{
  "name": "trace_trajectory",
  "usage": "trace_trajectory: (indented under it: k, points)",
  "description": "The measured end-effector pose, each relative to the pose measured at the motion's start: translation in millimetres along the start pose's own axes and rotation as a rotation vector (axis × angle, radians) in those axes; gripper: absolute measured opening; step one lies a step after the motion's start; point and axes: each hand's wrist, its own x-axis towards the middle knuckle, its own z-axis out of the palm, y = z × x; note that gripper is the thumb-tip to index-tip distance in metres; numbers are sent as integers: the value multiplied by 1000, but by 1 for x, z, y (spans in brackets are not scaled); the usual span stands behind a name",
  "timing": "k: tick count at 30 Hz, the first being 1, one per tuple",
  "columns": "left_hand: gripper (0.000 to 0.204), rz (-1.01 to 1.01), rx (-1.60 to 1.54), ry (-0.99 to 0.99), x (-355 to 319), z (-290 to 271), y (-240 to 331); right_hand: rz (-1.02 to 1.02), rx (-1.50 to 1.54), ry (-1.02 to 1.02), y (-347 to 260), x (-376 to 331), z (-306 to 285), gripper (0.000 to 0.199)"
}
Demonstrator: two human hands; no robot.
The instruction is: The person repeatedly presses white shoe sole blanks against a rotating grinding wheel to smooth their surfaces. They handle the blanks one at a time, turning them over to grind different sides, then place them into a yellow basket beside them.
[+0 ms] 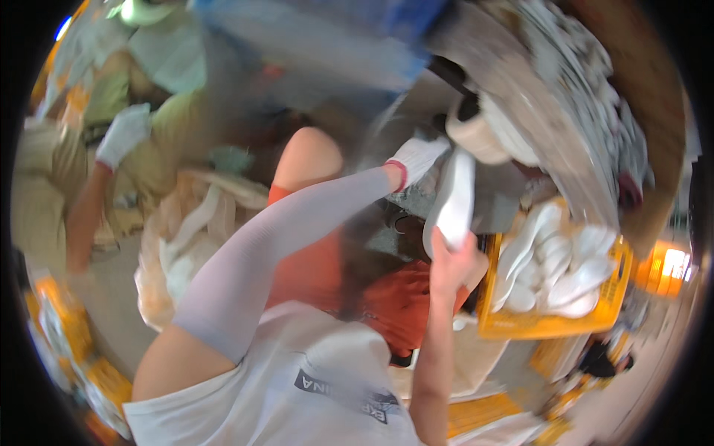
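Observation:
A long white shoe sole [452, 197] slants between my two hands, somewhat blurred. My bare right hand [455, 264] grips its near end, thumb along the top. At the far end, my left hand [420, 160] wears a white knit glove with a red cuff, its fingers closed at the sole's tip; motion blur softens them. A pale sleeve covers my left forearm. Just beyond the sole is a cream-coloured rounded machine part [480, 134] with a dark opening.
Beside my right hand, a yellow crate [550, 323] holds several white soles. Grey cloth-like pieces [595, 104] are heaped at the far right. A plastic bag [160, 260] with white pieces stands at the left. Another person's gloved hand [125, 134] is at the far left.

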Motion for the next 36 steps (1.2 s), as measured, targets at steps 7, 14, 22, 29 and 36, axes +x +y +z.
trace_trajectory:
  k: [7, 14, 22, 29, 36]
  points:
    - [70, 431, 1166, 46, 11, 18, 28, -135, 98, 114, -74, 63, 24, 44]
    - [65, -83, -669, -40, -14, 50, 0, -98, -86, 68, -64, 37, 5, 46]
    - [31, 196, -366, -95, -7, 47, 0, -365, -99, 19, -59, 51, 1, 34]
    - [55, 131, -443, 357, 8, 54, 9, -245, -130, 135, 11, 90, 39, 37]
    - [34, 93, -248, 89, 7, 11, -15, 135, 424, 46, -23, 6, 30, 47]
